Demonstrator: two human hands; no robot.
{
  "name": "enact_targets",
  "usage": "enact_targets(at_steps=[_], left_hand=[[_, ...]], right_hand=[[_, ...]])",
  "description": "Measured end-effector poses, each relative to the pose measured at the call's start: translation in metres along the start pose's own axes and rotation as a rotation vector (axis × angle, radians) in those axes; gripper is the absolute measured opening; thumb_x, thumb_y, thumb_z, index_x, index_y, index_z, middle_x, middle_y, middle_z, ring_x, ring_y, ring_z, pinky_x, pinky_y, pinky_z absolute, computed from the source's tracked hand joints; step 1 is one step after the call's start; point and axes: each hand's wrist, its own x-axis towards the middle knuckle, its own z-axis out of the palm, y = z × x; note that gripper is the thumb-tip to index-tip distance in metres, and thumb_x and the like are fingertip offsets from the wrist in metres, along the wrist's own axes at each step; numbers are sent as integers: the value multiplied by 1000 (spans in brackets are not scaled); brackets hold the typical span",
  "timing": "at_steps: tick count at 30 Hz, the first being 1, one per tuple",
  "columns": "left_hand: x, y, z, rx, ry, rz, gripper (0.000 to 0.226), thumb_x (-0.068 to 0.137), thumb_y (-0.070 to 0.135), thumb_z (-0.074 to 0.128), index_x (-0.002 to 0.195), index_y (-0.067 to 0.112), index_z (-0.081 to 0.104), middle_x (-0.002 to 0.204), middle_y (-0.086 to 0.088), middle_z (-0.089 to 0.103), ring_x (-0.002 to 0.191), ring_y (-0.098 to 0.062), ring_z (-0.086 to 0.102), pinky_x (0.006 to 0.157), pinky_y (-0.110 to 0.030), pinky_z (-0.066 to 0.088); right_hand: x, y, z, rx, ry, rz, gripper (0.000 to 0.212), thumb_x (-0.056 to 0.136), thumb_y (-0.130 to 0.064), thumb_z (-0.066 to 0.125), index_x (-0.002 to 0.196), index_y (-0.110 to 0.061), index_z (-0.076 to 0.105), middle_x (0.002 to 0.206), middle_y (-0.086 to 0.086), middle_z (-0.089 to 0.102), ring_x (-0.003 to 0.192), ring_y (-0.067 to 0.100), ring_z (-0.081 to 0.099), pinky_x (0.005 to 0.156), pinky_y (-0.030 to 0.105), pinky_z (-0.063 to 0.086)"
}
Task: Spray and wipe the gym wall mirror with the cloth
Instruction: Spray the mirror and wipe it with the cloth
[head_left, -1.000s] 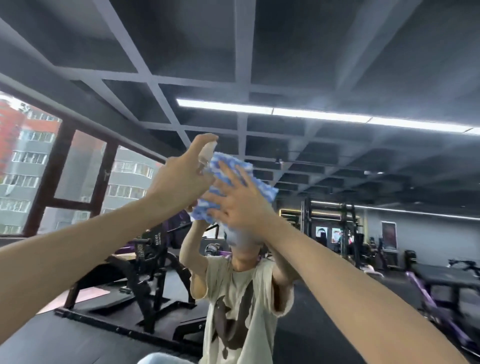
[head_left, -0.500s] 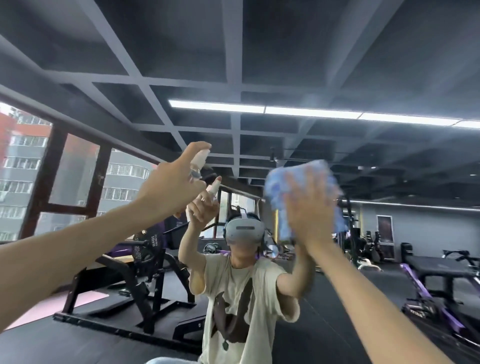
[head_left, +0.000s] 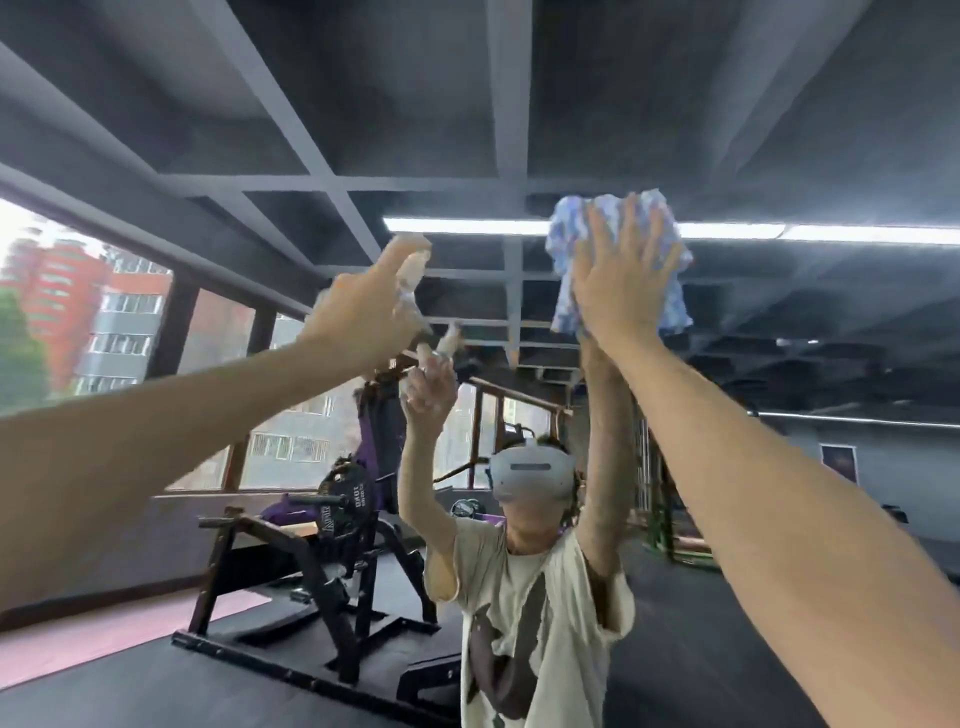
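Fingers (head_left: 631, 228) of right hand (head_left: 621, 280) spread flat, pressing cloth (head_left: 569, 234) high on mirror (head_left: 810, 130), left hand (head_left: 363, 317) gripping spray bottle (head_left: 410, 267) near glass: looks mid-job, top zone being wiped, haze beside cloth and everything lower probably left.

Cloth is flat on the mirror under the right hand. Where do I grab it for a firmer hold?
Probably the bunched upper edge of the cloth, above the fingertips of the right hand: curl the fingers over it from the room side, since its back lies against the mirror.
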Motion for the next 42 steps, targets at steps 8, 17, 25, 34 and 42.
enact_targets(at_steps=[8, 17, 25, 34, 42], left_hand=[[45, -61, -41, 48, 198, -64, 56, 89, 14, 51, 132, 41, 29, 102, -12, 56, 65, -24, 53, 59, -33, 47], [84, -153, -87, 41, 219, -99, 67, 91, 3, 55, 140, 38, 27, 100, -2, 49, 58, -26, 62, 40, -28, 52], [116, -193, -122, 131, 268, -87, 63, 92, 3, 52, 145, 29, 29, 83, 2, 48, 57, -19, 54, 44, -20, 38], [138, -228, -135, 151, 207, -66, 62, 94, 3, 50, 144, 32, 28, 92, 4, 50, 55, -11, 50, 39, -13, 36], [155, -251, -140, 101, 281, -22, 54, 92, 1, 55, 138, 23, 36, 76, 12, 45, 59, -10, 51, 46, -16, 38]], right_hand=[[-16, -155, 41, -64, -214, -695, 52, 101, -50, 21, 152, -37, 26, 163, 0, 13, 150, 29, 4, 118, 55, -1], [84, -222, 61, 63, 26, -31, 49, 103, -40, 29, 151, -30, 32, 162, 7, 16, 149, 34, 5, 116, 59, -1], [150, -236, 62, 54, -12, -170, 47, 104, -38, 28, 150, -33, 31, 162, -2, 17, 150, 23, 6, 118, 50, 4], [133, -294, 84, 29, -119, -617, 45, 105, -38, 26, 150, -41, 27, 162, -9, 16, 150, 17, 6, 119, 44, 2], [181, -314, 93, 38, -16, -284, 47, 105, -37, 22, 151, -33, 29, 163, -1, 15, 150, 26, 3, 118, 52, 0]])
